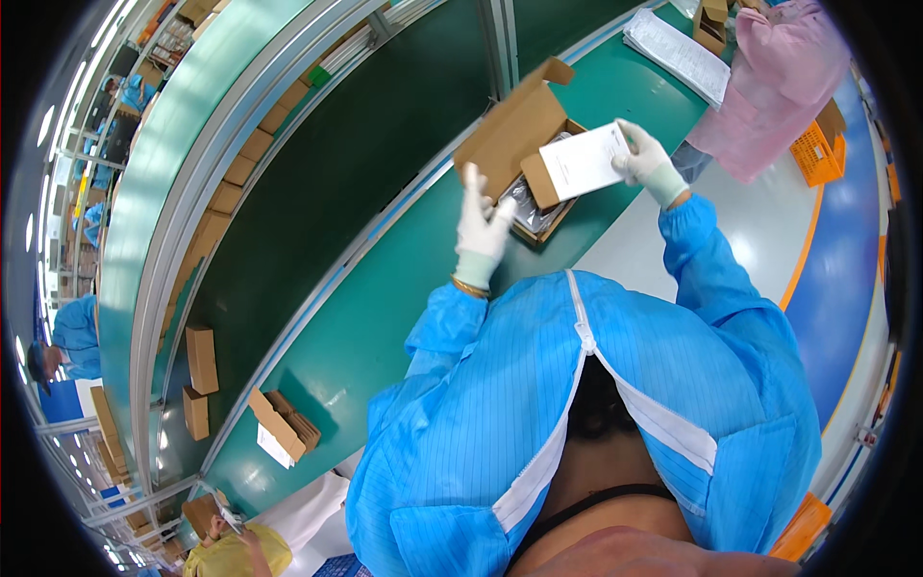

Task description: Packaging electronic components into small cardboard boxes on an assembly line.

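Note:
An open brown cardboard box (512, 130) stands on the green bench, its lid raised at the far left side. A dark item in clear plastic wrap (526, 208) lies inside it. My right hand (650, 165), in a white glove, is closed on the right edge of a white printed booklet (583, 162) above the box. A brown cardboard flap (539, 181) shows at the booklet's left end. My left hand (484, 225), also gloved, is open beside the box with fingers stretched; whether its fingertips touch the lid I cannot tell.
A green bench (385, 279) runs diagonally, with a dark conveyor belt (336, 173) beyond it. Stacked papers (678, 56) lie at the far right, near a person in pink. Folded cartons (286, 423) sit lower left, near a person in yellow. An orange crate (817, 154) stands right.

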